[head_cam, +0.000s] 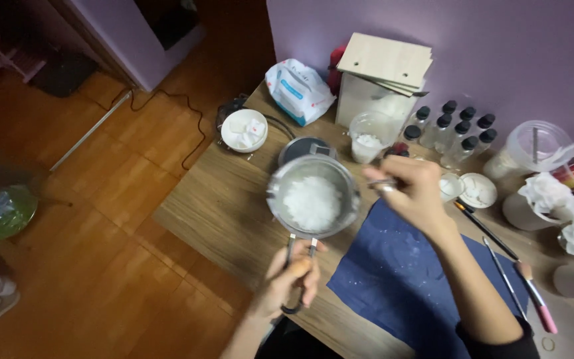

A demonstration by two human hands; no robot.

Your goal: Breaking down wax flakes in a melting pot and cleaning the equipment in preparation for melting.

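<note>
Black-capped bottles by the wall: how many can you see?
8, roughly. The black-capped bottles stand clustered on the table against the purple wall, between the wooden box and the clear plastic jug. The cluster is tight and blurred, so more may be hidden.

Soft white wipes pack (298, 90) with blue label, lying at worktop (220, 206) back edge beside plywood box (375, 86).

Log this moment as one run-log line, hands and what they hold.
left hand: grips handle of metal pot | pot: white flakes inside, held over wooden table | right hand: at pot rim, pinching something small, blurred
</note>
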